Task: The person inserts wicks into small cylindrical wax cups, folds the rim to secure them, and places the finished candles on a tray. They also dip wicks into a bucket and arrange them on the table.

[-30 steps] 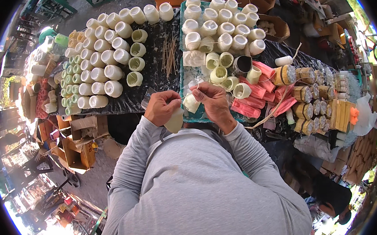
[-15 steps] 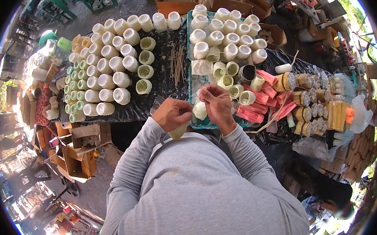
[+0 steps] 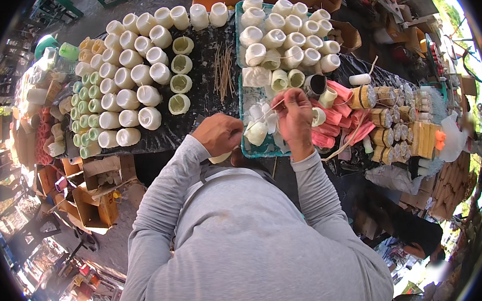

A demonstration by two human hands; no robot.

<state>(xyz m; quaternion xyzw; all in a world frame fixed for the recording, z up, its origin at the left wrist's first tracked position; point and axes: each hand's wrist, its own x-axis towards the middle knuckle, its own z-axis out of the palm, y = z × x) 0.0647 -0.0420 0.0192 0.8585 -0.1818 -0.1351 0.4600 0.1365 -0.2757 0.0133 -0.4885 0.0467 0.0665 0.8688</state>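
Observation:
A thin cream string [image 3: 265, 115] stretches between my hands above the near side of the teal tray [image 3: 242, 108]. My right hand [image 3: 296, 117] pinches it between thumb and fingertips. My left hand [image 3: 218, 134] is closed with fingers curled at the string's other end. Beneath the left hand, close to my body, part of a pale cup-shaped piece [image 3: 219, 159] shows; whether that hand grips it is hidden. Right below the string, whitish-green cups [image 3: 256, 132] sit in the tray. More white cups [image 3: 296, 54] crowd its far part.
Rows of white cups [image 3: 127, 100] and small green rings [image 3: 84, 107] cover the black sheeting at left. Thin sticks [image 3: 224, 73] lie left of the tray. Pink tubes [image 3: 331, 119] and tied tan bundles [image 3: 381, 118] are at right. Cardboard boxes [image 3: 97, 205] stand below left.
My right hand has moved right, away from the left hand, and more string shows between them. The cup under my left hand is now more hidden. The whole view has shifted slightly.

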